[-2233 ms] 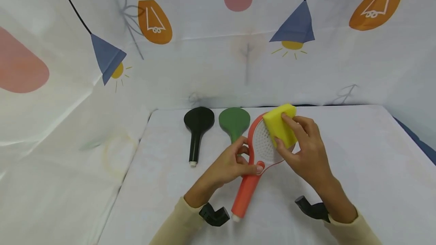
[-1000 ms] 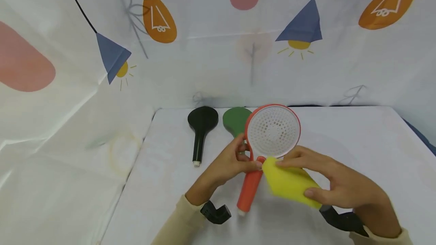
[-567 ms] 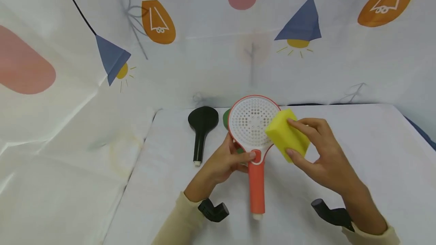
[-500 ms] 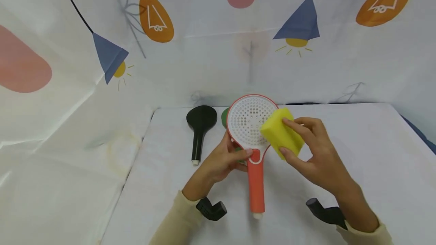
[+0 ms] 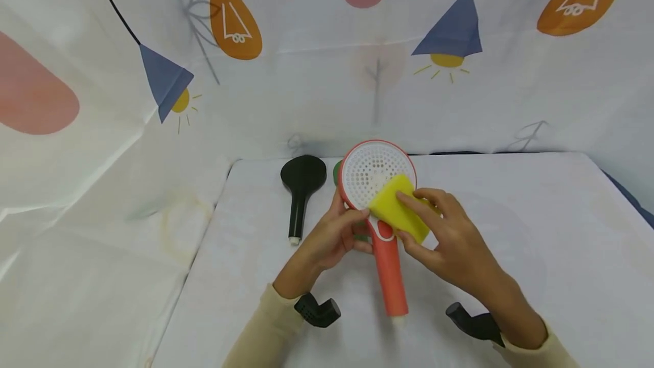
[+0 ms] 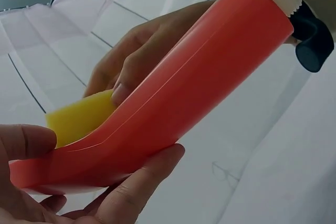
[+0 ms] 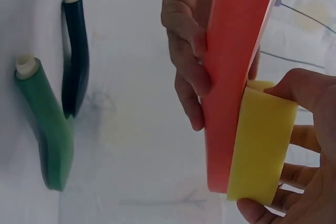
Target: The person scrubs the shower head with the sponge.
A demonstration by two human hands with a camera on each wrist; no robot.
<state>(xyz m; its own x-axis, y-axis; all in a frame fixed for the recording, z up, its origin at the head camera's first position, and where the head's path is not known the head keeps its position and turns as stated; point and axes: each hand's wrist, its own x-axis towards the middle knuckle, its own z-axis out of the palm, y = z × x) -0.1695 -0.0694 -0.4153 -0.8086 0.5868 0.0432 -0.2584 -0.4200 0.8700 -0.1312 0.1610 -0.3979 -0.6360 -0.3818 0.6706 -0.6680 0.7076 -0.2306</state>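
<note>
An orange shower head (image 5: 390, 277) with a white, hole-dotted face (image 5: 363, 172) is held up off the table, its round end away from the person. My left hand (image 5: 332, 237) grips it at the neck, thumb on the front and fingers behind. My right hand (image 5: 455, 243) pinches a yellow sponge (image 5: 401, 209) between thumb and fingers. The sponge lies against the lower right of the face, near the neck. In the right wrist view the sponge (image 7: 262, 148) sits flat along the shower head (image 7: 231, 77). Its handle (image 6: 210, 56) fills the left wrist view.
A black shower head (image 5: 303, 178) lies on the white table (image 5: 511, 214), left of the hands. A green shower head (image 7: 50, 129) lies beside it, mostly hidden in the head view. Behind the table hangs a white cloth (image 5: 306, 90) printed with lamps and bulbs.
My right hand has brought the sponge left and down, from the face's right edge onto its lower part. The shower head's handle end has swung slightly right. Earlier the sponge was lower, beside the handle.
</note>
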